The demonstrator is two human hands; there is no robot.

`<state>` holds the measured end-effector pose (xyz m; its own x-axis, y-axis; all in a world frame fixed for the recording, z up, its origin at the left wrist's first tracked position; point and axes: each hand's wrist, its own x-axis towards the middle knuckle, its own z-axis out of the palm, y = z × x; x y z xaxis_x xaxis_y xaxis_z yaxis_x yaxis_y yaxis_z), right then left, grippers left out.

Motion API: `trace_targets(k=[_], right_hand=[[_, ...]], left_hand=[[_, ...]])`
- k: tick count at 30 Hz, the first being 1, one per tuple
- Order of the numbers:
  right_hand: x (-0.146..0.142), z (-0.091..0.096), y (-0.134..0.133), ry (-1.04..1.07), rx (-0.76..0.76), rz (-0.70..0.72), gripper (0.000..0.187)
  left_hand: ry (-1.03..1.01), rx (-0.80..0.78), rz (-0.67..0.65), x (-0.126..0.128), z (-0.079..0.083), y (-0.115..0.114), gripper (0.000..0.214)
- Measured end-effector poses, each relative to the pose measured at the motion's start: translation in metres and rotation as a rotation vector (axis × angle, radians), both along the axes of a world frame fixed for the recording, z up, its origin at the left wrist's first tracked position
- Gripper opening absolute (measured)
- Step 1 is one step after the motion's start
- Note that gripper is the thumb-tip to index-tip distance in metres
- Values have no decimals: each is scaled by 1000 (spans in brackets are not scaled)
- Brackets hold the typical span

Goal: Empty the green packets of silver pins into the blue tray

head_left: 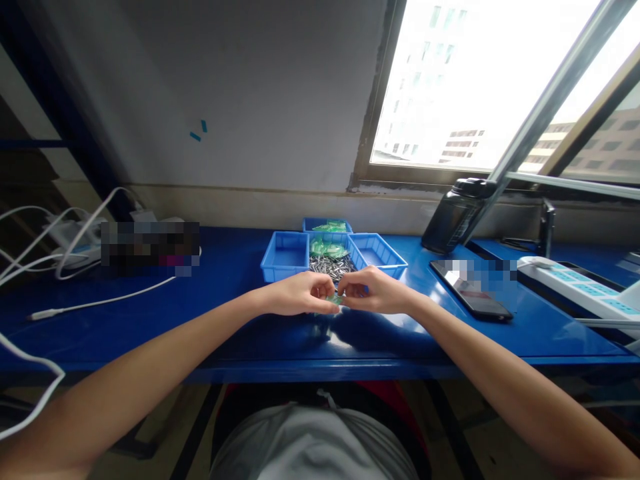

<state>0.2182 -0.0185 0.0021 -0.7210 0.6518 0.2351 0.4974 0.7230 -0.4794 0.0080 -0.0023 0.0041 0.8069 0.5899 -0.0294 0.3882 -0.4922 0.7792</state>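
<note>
My left hand (304, 293) is closed, thumb and fingers pinching a small see-through green bag (334, 301) just above the front of the blue table. Opposite it, my right hand (376, 291) is closed too, its fingertips meeting at the bag's other side. Whether anything is inside the bag is too small to tell. Right behind my hands, a blue bin holds many small shiny metal pins (334, 268), with green plastic bags (327, 249) at its back. A blue bin (285, 273) stands to its left and another blue bin (395, 270) to its right.
Behind these, a further blue bin (306, 225) holds more green plastic. On the right are a phone (475, 293), a dark bottle (455, 217) and a white power strip (580, 287). White cables (110, 301) run across the table's left side.
</note>
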Motion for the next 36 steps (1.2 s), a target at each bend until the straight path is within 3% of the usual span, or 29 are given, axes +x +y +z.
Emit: trace_targets(k=[19,25,31,36], right_hand=[[-1,2,-2,-21,-152,-36,20],[-1,-2,1,-69,-78,-39,19],[0,-5,4,-44,134,11,14],[1,-6,6,11,156,56,9]], left_hand=[[-5,94,3,-1,-6,5,30],[15,100,-22,-1,-7,5,28],[-3,77,-40,-1,-3,3,27],[-36,93,-26,-1,-3,3,31]])
